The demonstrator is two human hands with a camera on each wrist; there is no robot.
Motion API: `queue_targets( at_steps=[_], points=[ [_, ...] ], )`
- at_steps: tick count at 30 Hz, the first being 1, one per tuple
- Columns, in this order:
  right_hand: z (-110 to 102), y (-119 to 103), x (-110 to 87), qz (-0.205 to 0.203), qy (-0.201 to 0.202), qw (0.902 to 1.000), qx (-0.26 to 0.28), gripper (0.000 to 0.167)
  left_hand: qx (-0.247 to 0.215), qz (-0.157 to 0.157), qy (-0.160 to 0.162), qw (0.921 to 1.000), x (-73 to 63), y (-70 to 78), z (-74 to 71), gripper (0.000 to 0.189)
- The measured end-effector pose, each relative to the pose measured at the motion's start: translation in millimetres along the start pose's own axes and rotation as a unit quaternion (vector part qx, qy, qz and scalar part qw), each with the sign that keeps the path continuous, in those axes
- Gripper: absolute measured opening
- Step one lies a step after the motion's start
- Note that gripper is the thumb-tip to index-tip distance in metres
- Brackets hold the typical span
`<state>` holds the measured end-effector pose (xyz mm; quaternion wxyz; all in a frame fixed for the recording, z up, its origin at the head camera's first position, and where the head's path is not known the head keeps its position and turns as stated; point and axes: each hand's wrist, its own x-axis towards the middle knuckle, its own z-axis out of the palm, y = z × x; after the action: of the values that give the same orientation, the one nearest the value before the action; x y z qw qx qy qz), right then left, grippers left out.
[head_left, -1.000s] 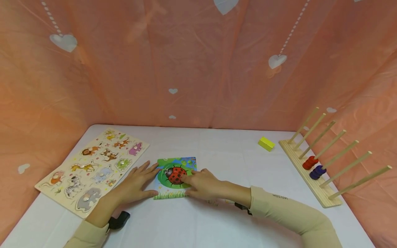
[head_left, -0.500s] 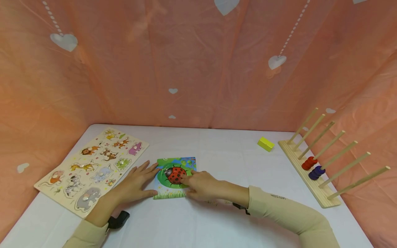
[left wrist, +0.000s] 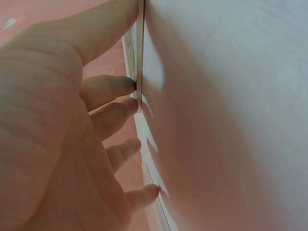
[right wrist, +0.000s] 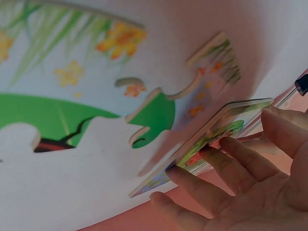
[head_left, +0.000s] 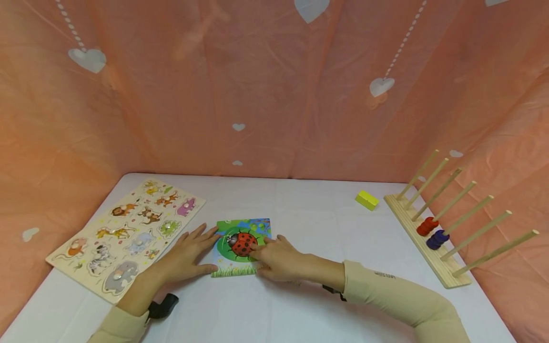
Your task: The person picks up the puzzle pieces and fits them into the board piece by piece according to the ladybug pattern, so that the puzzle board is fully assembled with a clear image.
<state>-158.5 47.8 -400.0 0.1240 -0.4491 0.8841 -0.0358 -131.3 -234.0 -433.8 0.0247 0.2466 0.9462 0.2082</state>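
Note:
A ladybug jigsaw puzzle [head_left: 242, 247] lies flat on the white table between my hands. My left hand [head_left: 186, 255] rests along its left side with spread fingers, thumb at the lower left corner. In the left wrist view, its fingertips meet the thin edge of the puzzle [left wrist: 140, 57]. My right hand [head_left: 280, 258] touches the right part of the puzzle, fingertips on the ladybug picture. The right wrist view shows these fingers [right wrist: 233, 166] fairly straight on the picture. Loose jigsaw pieces [right wrist: 154, 115] lie nearby, mostly hidden under my right forearm in the head view.
A wooden animal peg puzzle [head_left: 128, 233] lies on the left. At the back right sits a yellow block [head_left: 367, 200]. A wooden rack [head_left: 422, 238] with upright dowels stands on the right, bearing red rings [head_left: 427, 226] and dark blue rings [head_left: 438, 239].
Both hands stay on the ladybug puzzle. My right hand's fingers have shifted very slightly; nothing else has visibly moved apart from a small camera shift.

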Motion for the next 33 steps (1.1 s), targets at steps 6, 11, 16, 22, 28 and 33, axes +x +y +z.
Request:
queue_targets(
  at_steps=[6,11,16,22,28,33],
  points=[
    [0.2,0.0,2.5,0.002,-0.002,1.0,0.005,0.048,-0.001,-0.001,0.001,1.0,-0.6,0.5,-0.9,0.081],
    [-1.2,5.1,0.9,-0.006,-0.02,0.9985,0.05,0.048,-0.002,-0.002,0.001,1.0,-1.0,0.8,-0.2,0.081],
    [-7.9,22.4,-6.4,-0.017,0.021,0.9903,0.136,0.04,-0.001,-0.002,0.0,1.0,-1.5,0.6,1.1,0.081],
    [-10.4,35.1,-30.3,0.024,0.069,0.9867,0.146,0.038,0.0,0.002,-0.001,1.0,0.3,0.0,0.3,0.081],
    [1.2,34.6,-53.9,0.061,0.05,0.9906,0.112,0.057,0.001,0.002,-0.003,1.0,2.8,0.4,-1.3,0.081],
    [6.7,33.1,-58.7,0.076,0.05,0.9898,0.11,0.057,0.001,0.0,-0.002,1.0,2.6,0.8,-1.5,0.081]
  ],
)
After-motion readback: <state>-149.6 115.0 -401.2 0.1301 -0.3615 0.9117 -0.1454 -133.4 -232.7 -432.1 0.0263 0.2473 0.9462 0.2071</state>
